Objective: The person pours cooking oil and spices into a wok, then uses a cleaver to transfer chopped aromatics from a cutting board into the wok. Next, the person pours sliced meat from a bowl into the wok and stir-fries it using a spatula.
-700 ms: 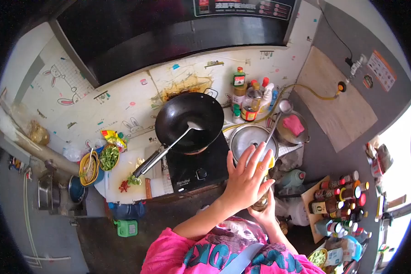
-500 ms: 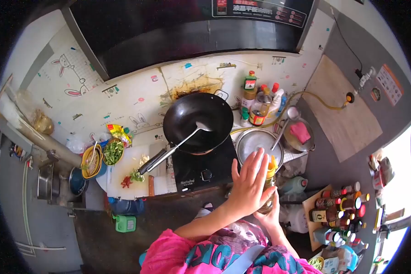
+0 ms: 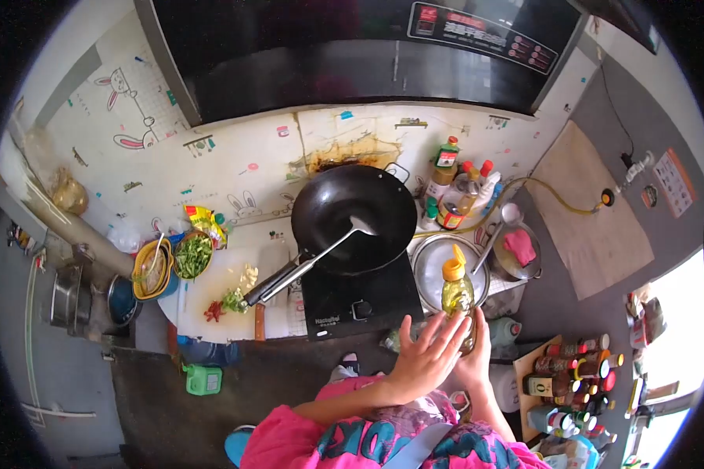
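Note:
An oil bottle (image 3: pixel 457 297) with yellow-green contents and a yellow flip-top cap stands upright in front of me, its cap tipped up. My right hand (image 3: pixel 475 361) is wrapped round its lower part from the right. Fingers outstretched and thumb apart, my left hand (image 3: pixel 429 361) is in front of the bottle's lower left side; I cannot tell whether it touches. Behind the bottle is a round metal lid (image 3: pixel 432 270). To the left, a black wok (image 3: pixel 328 211) sits on the induction cooker (image 3: pixel 340 313), with a metal spatula (image 3: pixel 328 248) resting in it.
A white cutting board (image 3: pixel 211 301) holds chopped green, red and pale pieces beside a knife (image 3: pixel 260 322). Left of it is a bowl of greens (image 3: pixel 193 256). Sauce bottles (image 3: pixel 457 199) stand behind the lid, near a pot (image 3: pixel 516 268). A rack of jars (image 3: pixel 571 367) is at right.
My left hand has dropped from beside the cap to the bottle's lower part, so the cap now shows fully. The bottle appears higher above my hands. The view has shifted slightly.

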Demonstrator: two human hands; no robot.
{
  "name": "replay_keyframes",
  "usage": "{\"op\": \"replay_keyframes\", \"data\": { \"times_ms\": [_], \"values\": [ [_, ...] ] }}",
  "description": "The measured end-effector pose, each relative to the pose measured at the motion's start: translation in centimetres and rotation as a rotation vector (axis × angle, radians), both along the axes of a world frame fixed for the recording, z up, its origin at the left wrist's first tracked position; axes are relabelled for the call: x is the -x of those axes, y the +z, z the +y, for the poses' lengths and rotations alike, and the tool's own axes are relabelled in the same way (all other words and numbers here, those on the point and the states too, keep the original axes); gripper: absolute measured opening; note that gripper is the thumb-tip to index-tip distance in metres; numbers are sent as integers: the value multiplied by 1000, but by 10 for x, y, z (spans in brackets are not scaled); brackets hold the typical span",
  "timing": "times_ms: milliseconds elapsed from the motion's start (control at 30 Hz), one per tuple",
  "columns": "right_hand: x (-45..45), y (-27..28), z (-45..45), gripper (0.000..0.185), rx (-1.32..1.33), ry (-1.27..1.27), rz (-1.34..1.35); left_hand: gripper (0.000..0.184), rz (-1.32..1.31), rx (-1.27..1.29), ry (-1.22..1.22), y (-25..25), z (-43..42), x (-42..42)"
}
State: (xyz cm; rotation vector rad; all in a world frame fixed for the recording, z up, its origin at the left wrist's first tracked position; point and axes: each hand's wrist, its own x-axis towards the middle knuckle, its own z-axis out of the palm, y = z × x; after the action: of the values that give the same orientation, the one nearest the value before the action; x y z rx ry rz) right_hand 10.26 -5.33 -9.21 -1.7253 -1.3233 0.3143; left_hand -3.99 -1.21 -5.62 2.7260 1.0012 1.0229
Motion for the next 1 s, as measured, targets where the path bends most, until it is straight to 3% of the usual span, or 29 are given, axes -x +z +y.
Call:
{"op": "replay_keyframes", "data": {
  "times_ms": [200,233,333,367,633,1000],
  "values": [
    [8,32,31,84,124,-23,-224,62,133,-6,83,-10,9,10],
    [9,38,35,75,126,-21,-292,61,140,-7,95,-10,11,10],
    [11,47,46,74,123,-23,-355,61,128,20,92,-12,17,14],
    [11,47,51,81,141,-24,-327,60,125,11,103,-13,19,15],
    [21,46,69,80,141,-33,-403,55,108,70,96,-14,35,21],
    [32,39,72,78,172,-49,-294,52,86,99,69,-14,40,30]
  ]
}}
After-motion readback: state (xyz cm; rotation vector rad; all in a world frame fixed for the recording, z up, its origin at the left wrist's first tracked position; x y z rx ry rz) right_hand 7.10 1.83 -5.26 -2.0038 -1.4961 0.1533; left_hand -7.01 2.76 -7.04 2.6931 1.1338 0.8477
